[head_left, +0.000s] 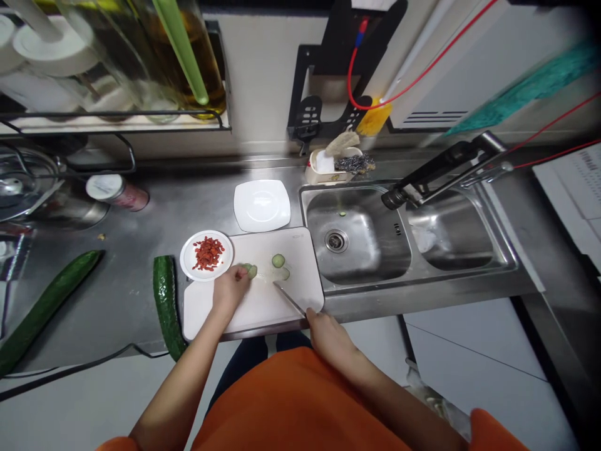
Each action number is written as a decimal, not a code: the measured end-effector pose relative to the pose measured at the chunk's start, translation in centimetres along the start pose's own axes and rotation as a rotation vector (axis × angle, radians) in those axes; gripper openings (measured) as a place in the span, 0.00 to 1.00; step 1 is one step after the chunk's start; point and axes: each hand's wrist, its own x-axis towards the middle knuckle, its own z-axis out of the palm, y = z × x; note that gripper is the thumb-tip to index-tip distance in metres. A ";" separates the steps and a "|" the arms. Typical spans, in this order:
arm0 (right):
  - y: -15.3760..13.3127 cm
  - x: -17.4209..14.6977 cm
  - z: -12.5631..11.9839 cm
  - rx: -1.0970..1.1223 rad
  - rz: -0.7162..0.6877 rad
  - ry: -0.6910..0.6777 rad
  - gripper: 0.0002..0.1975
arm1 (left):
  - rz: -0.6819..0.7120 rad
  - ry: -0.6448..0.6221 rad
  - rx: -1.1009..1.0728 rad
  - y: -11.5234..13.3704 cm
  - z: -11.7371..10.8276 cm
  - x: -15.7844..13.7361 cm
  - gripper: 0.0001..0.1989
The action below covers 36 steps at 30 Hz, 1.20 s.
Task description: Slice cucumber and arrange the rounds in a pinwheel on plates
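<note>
My right hand [327, 332] is closed round the handle of a knife [292, 301], whose blade points up and left over the white cutting board [300, 250]. My left hand [231, 289] is pinched at the left end of some green cucumber slices [251, 270] on the board. Two more cucumber pieces lie to the right, one round slice [278, 260] and a paler one [283, 274] just above the knife tip. A small white plate of red goji berries [208, 253] sits beside my left hand, overlapping the board's corner.
Behind the board stands a white square plate [261, 205]. Whole cucumbers lie left, one short [165, 300] and one long [51, 307]. A double steel sink [361, 275] with a black faucet [422, 174] is at right. A capped jar [117, 191] lies near the pot. A black cable runs along the front edge.
</note>
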 end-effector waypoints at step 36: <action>0.7 -0.1 -0.2 -0.011 -0.006 0.022 0.16 | 0.101 -0.099 -0.029 4.9 3.2 1.6 0.05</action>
